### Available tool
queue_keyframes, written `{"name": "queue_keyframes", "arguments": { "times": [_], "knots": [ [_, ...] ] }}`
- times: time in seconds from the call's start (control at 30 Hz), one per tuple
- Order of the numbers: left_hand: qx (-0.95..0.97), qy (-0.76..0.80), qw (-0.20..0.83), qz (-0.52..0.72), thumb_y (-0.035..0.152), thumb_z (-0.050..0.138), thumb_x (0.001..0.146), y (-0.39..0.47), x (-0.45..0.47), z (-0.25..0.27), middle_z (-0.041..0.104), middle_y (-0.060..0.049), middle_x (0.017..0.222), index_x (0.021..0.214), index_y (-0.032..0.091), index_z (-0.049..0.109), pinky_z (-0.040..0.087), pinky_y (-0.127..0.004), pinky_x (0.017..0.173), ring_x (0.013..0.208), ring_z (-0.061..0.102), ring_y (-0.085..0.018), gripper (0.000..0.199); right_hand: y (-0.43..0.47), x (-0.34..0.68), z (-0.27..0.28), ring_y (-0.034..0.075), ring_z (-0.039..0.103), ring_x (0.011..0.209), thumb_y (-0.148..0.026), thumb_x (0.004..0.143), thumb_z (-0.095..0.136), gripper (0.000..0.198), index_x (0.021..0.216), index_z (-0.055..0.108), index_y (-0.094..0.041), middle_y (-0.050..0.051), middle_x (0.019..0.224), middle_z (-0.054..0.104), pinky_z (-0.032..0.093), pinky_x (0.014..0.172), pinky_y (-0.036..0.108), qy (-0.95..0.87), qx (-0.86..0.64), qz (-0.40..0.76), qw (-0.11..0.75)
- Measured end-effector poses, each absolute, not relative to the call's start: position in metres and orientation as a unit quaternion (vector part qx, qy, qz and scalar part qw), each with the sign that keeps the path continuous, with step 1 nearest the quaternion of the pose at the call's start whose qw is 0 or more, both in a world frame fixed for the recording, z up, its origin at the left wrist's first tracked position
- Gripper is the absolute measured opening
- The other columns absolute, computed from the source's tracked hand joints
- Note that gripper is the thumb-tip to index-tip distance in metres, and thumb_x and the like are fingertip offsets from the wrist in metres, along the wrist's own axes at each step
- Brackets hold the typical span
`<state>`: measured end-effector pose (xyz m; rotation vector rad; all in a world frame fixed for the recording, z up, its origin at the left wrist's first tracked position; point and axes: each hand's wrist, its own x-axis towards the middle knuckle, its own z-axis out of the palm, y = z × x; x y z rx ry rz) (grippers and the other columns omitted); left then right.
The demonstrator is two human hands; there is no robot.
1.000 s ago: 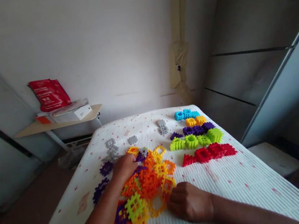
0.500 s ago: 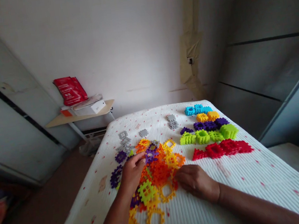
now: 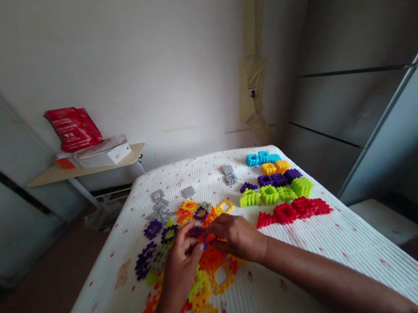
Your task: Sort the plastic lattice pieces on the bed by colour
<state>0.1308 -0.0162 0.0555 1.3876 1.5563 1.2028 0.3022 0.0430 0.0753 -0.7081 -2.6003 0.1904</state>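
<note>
My left hand is over a loose pile of toothed plastic interlocking tiles, its thumb and fingers pinching a purple interlocking tile. Right beside it, my right hand has its fingers bent down over the pile against purple and orange pieces. Whatever is between those fingertips is hidden. Under and around both hands lie orange tiles, a yellow frame tile and green tiles. More purple tiles lie left of my left hand.
Sorted rows stand at the right: blue tiles, yellow tiles, purple tiles, green tiles and red tiles. Grey tiles lie farther back. A side table holds a red bag and a box.
My right hand has moved left and forward from the pile's right edge to beside my left hand. The left hand still holds a purple tile, now lower. The view has shifted right.
</note>
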Motion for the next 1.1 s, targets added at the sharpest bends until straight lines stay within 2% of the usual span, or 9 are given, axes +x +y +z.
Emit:
{"name": "queue_keyframes", "arguments": {
  "times": [0.23, 0.43, 0.57, 0.6, 0.67, 0.77, 0.9, 1.1],
  "knots": [
    [0.53, 0.581, 0.392, 0.478, 0.035, 0.054, 0.073, -0.019, 0.138, 0.05, 0.061, 0.002, 0.068, 0.124, 0.017, 0.038, 0.044, -0.026, 0.065, 0.067, 0.059, -0.015, 0.057, 0.04, 0.303, 0.075, 0.018, 0.055, 0.082, -0.024, 0.08, 0.057, 0.028, 0.107, 0.054, -0.016, 0.007, 0.088, 0.062, 0.043, 0.071, 0.027, -0.95, -0.251, 0.04, 0.183],
    [0.507, 0.583, 0.398, 0.494, 0.039, 0.057, 0.073, -0.02, 0.14, 0.052, 0.062, 0.0, 0.073, 0.125, 0.019, 0.039, 0.047, -0.026, 0.066, 0.068, 0.06, -0.015, 0.059, 0.044, 0.308, 0.088, 0.017, 0.055, 0.081, -0.022, 0.081, 0.054, 0.022, 0.102, 0.057, -0.015, 0.007, 0.087, 0.063, 0.043, 0.07, 0.026, -0.958, -0.244, 0.007, 0.148],
    [0.482, 0.593, 0.363, 0.533, 0.043, 0.06, 0.07, -0.017, 0.132, 0.054, 0.063, 0.0, 0.078, 0.124, 0.02, 0.041, 0.049, -0.028, 0.072, 0.075, 0.062, -0.016, 0.062, 0.093, 0.341, 0.12, 0.018, 0.057, 0.09, -0.026, 0.081, 0.056, 0.031, 0.111, 0.057, -0.019, 0.007, 0.099, 0.064, 0.042, 0.073, 0.026, -0.922, -0.353, -0.029, 0.155],
    [0.479, 0.596, 0.356, 0.538, 0.043, 0.061, 0.069, -0.017, 0.13, 0.054, 0.064, -0.001, 0.079, 0.123, 0.02, 0.043, 0.049, -0.028, 0.072, 0.076, 0.062, -0.017, 0.061, 0.111, 0.351, 0.129, 0.019, 0.057, 0.092, -0.027, 0.08, 0.057, 0.033, 0.112, 0.057, -0.02, 0.008, 0.101, 0.064, 0.042, 0.073, 0.026, -0.903, -0.402, -0.049, 0.142],
    [0.477, 0.602, 0.347, 0.538, 0.045, 0.061, 0.068, -0.016, 0.127, 0.054, 0.064, -0.001, 0.079, 0.119, 0.019, 0.046, 0.049, -0.028, 0.071, 0.075, 0.062, -0.017, 0.059, 0.145, 0.369, 0.14, 0.021, 0.059, 0.091, -0.029, 0.08, 0.057, 0.036, 0.115, 0.056, -0.021, 0.009, 0.104, 0.064, 0.043, 0.071, 0.027, -0.872, -0.479, -0.077, 0.063],
    [0.485, 0.608, 0.342, 0.527, 0.045, 0.06, 0.068, -0.015, 0.126, 0.052, 0.065, -0.002, 0.078, 0.116, 0.019, 0.049, 0.049, -0.027, 0.068, 0.074, 0.062, -0.017, 0.056, 0.185, 0.384, 0.141, 0.021, 0.061, 0.087, -0.027, 0.075, 0.061, 0.038, 0.113, 0.059, -0.022, 0.007, 0.102, 0.066, 0.043, 0.069, 0.026, -0.867, -0.493, -0.072, -0.032],
    [0.489, 0.612, 0.343, 0.519, 0.046, 0.059, 0.069, -0.012, 0.125, 0.048, 0.066, -0.002, 0.079, 0.112, 0.019, 0.051, 0.049, -0.027, 0.065, 0.075, 0.063, -0.018, 0.052, 0.208, 0.386, 0.12, 0.019, 0.062, 0.085, -0.025, 0.07, 0.065, 0.04, 0.11, 0.062, -0.025, 0.004, 0.1, 0.068, 0.043, 0.069, 0.023, -0.876, -0.472, -0.052, -0.085],
    [0.486, 0.621, 0.345, 0.509, 0.046, 0.058, 0.068, -0.012, 0.123, 0.048, 0.067, -0.003, 0.081, 0.111, 0.019, 0.052, 0.049, -0.027, 0.066, 0.075, 0.063, -0.018, 0.051, 0.216, 0.381, 0.096, 0.02, 0.062, 0.089, -0.026, 0.069, 0.066, 0.042, 0.111, 0.062, -0.025, 0.006, 0.106, 0.066, 0.044, 0.071, 0.025, -0.873, -0.469, -0.048, -0.127]
  ]
}}
